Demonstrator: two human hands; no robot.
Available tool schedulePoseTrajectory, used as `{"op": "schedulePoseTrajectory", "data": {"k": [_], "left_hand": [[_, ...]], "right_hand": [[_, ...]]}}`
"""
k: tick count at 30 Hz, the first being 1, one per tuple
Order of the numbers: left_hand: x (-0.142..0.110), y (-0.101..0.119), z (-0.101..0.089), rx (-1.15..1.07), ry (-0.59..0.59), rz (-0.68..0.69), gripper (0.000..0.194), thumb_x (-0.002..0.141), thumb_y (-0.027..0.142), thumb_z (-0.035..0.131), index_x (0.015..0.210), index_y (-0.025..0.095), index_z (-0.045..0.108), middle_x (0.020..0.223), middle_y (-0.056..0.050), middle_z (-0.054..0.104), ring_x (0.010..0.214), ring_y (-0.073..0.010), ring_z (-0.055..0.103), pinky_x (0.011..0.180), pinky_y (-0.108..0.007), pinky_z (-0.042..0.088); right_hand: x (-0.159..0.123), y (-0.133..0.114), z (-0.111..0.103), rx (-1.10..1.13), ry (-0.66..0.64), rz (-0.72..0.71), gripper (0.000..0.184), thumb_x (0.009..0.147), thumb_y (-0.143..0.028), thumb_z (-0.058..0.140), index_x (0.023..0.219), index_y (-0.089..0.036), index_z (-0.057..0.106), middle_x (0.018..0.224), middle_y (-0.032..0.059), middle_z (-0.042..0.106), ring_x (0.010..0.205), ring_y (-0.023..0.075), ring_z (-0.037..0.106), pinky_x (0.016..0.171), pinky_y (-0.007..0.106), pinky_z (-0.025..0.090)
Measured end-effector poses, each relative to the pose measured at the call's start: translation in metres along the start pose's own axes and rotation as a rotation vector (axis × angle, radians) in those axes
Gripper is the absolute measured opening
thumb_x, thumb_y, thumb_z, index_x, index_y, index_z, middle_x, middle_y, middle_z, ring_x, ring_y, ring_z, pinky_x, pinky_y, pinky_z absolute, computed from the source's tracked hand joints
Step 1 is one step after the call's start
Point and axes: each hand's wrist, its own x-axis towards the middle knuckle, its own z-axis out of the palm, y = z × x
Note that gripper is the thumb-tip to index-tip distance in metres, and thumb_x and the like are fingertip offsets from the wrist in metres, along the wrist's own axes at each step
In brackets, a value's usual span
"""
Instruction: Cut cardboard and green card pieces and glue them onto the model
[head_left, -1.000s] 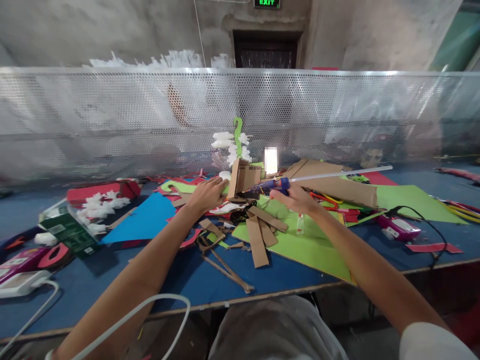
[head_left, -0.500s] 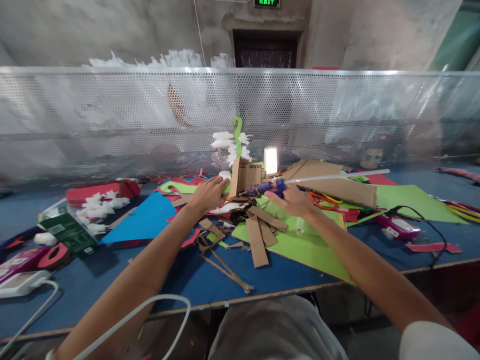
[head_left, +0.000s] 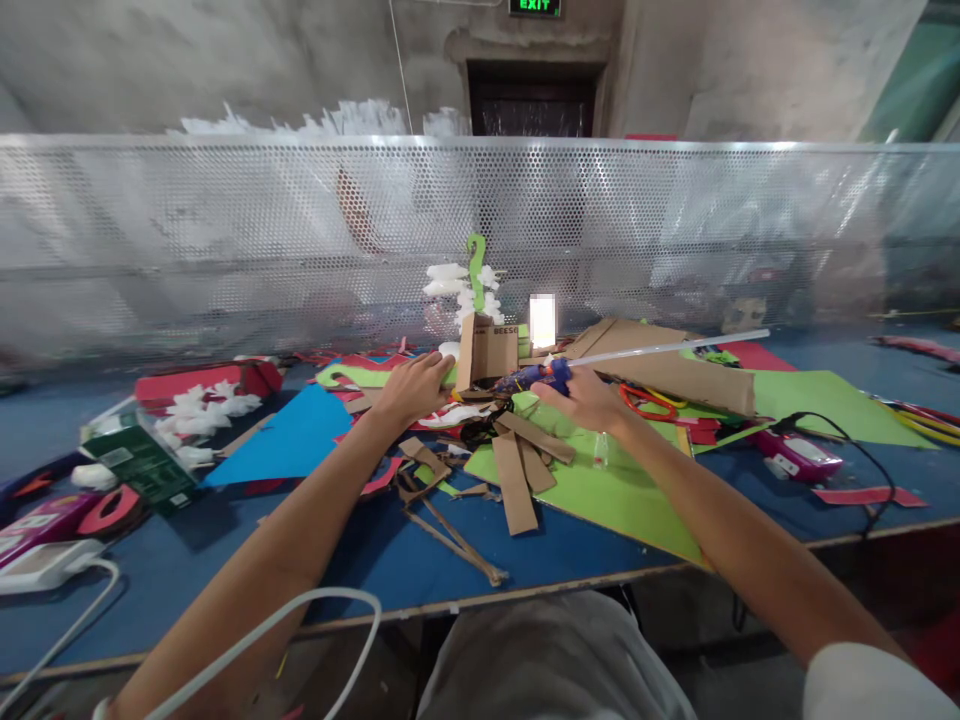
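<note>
My right hand (head_left: 589, 400) is closed around a blue hot glue gun (head_left: 553, 376). A long clear glue stick (head_left: 675, 348) sticks out of its back toward the right. The gun's nozzle end points left, by the lower part of a small open cardboard box (head_left: 496, 352). My left hand (head_left: 414, 388) grips the left side of this box, with part of the grip hidden. Behind the box stands a green hook-shaped piece (head_left: 477, 268) with white flower-like pieces (head_left: 489, 304) around it.
Cardboard strips (head_left: 514, 480) and green sheets (head_left: 600, 500) lie before my hands. Blue paper (head_left: 289, 440), a dark green box (head_left: 139, 460) and a red box (head_left: 206, 385) are left. Orange-handled scissors (head_left: 649, 400) and a purple device (head_left: 799, 455) are right. A perforated metal screen (head_left: 637, 220) stands behind.
The glue gun's nozzle has drawn slightly right, away from the box's left wall. The box has turned or shifted slightly left. My left hand has barely moved.
</note>
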Motion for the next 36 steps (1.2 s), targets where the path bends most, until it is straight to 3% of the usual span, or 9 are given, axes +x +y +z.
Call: {"op": "schedulePoseTrajectory", "data": {"k": [9, 15, 25, 36], "left_hand": [[0.0, -0.003, 0.003, 0.043, -0.004, 0.019, 0.032, 0.088, 0.022, 0.053, 0.118, 0.016, 0.064, 0.113, -0.015, 0.07, 0.108, -0.0324, 0.068, 0.087, -0.04, 0.053], [0.0, -0.003, 0.003, 0.031, -0.002, 0.014, 0.031, 0.088, 0.022, 0.053, 0.118, 0.017, 0.063, 0.114, -0.015, 0.07, 0.109, -0.0322, 0.067, 0.088, -0.04, 0.052], [0.0, -0.002, 0.002, 0.01, -0.01, 0.003, 0.034, 0.088, 0.023, 0.053, 0.12, 0.017, 0.063, 0.113, -0.015, 0.069, 0.109, -0.0335, 0.067, 0.086, -0.041, 0.053], [0.001, 0.005, -0.002, 0.012, -0.026, 0.02, 0.032, 0.089, 0.021, 0.051, 0.119, 0.017, 0.064, 0.115, -0.015, 0.07, 0.112, -0.0337, 0.067, 0.089, -0.041, 0.054]], "right_hand": [[-0.004, 0.012, -0.002, 0.148, -0.055, -0.02, 0.036, 0.098, -0.056, 0.057, 0.092, -0.022, 0.066, 0.082, 0.0041, 0.065, 0.077, 0.0212, 0.057, 0.069, 0.032, 0.04], [0.0, 0.012, -0.002, 0.059, 0.012, -0.017, 0.039, 0.098, -0.052, 0.055, 0.076, -0.02, 0.06, 0.067, 0.0005, 0.054, 0.066, 0.0168, 0.05, 0.064, 0.03, 0.036], [0.0, 0.013, -0.003, -0.023, -0.021, -0.018, 0.044, 0.1, -0.055, 0.053, 0.073, -0.021, 0.057, 0.063, -0.0007, 0.05, 0.062, 0.016, 0.047, 0.062, 0.031, 0.034], [-0.001, -0.006, 0.0, -0.06, 0.005, 0.007, 0.044, 0.098, -0.055, 0.051, 0.072, -0.021, 0.058, 0.064, 0.002, 0.054, 0.064, 0.0177, 0.05, 0.062, 0.031, 0.033]]}}
